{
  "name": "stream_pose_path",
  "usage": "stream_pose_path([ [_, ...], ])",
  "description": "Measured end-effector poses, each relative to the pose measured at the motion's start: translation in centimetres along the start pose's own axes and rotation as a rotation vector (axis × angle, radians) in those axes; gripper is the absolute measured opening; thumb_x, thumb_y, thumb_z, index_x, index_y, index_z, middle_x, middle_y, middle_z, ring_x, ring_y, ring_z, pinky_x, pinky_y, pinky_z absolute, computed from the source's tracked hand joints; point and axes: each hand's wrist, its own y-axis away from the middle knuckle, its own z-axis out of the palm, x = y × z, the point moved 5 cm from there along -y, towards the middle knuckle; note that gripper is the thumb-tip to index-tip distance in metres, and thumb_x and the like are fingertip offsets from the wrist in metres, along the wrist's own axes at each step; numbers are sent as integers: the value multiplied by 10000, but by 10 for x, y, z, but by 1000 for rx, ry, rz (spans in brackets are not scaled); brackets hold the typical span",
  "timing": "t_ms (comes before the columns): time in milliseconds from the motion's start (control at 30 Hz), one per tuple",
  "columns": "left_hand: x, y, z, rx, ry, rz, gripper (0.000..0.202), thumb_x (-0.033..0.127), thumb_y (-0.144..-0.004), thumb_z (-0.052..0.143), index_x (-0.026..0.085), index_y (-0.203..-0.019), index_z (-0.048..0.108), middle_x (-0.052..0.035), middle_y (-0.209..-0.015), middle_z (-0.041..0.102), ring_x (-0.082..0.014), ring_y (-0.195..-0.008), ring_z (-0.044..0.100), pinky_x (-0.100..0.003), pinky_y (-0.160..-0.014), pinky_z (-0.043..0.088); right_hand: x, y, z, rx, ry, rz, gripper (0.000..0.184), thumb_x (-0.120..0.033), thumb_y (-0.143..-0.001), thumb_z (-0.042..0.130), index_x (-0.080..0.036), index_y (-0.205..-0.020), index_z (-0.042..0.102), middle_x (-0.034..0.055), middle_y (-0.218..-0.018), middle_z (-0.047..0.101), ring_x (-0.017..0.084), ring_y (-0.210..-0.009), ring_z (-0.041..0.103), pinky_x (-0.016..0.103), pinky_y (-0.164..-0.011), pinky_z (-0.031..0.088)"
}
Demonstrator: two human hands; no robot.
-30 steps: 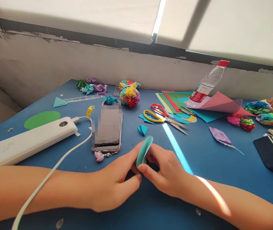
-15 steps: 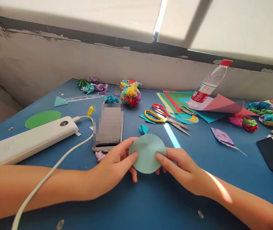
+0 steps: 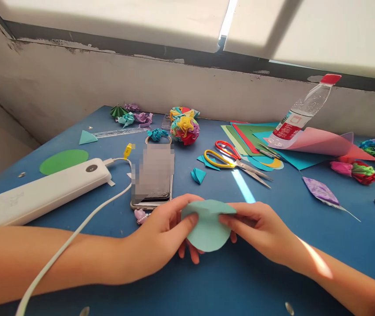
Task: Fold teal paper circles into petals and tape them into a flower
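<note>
A light teal paper circle is held between my two hands, just above the blue table. My left hand pinches its left side, thumb on top and fingers underneath. On its right edge my right hand pinches with thumb and fingers. The circle's far part bends toward me along a line between the thumbs. Beyond it lies a small folded teal paper piece. Scissors with one red and one yellow handle rest behind that, partly over another teal paper piece.
A phone, a white power bank and its cable lie left; the cable crosses my left forearm. A green paper circle is behind. Coloured paper sheets, a tilted bottle and crumpled paper flowers stand farther back.
The paper circle was nearly flat; now its far part is bent up and over toward me. Both hands have come slightly nearer, and the view has shifted a little left.
</note>
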Motion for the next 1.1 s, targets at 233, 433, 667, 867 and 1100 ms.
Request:
stream_pose_path([
  [233,5,-1,-3,-40,124,53,314,347,-868,352,174,-1076,513,-61,-775,648,-222,-716,657,-242,-505,438,-26,19,-4,94,855,-640,387,-48,-881,358,-100,-1245,479,150,-1073,638,192,-951,622,278,-728,529],
  [433,5,-5,-1,-94,58,16,586,602,-873,267,121,-903,600,-96,-774,663,-210,-678,646,-220,-459,399,-28,22,-7,111,949,-685,372,-72,-907,315,-84,-1245,470,168,-1093,629,202,-994,610,294,-770,524],
  [667,9,-3,1,-98,-155,-33,298,364,-894,463,138,-780,621,7,-646,614,-94,-590,553,-178,-516,374,-28,24,-4,68,938,-750,347,-89,-919,313,-73,-1217,490,166,-1078,634,223,-1023,597,330,-792,523],
  [867,10,-1,8,-193,-54,-50,292,346,-868,526,173,-1096,581,-42,-1000,638,-171,-917,583,-241,-754,462,-34,25,-1,99,876,-713,336,-75,-910,346,-86,-1217,483,147,-1058,644,199,-1018,595,310,-823,523],
  [1100,6,-3,5,-192,-4,-105,389,303,-822,616,196,-1180,510,-55,-1017,643,-173,-918,593,-298,-816,472,-34,26,-1,192,795,-649,352,-54,-895,371,-124,-1217,496,136,-1068,638,188,-1016,599,309,-863,521],
])
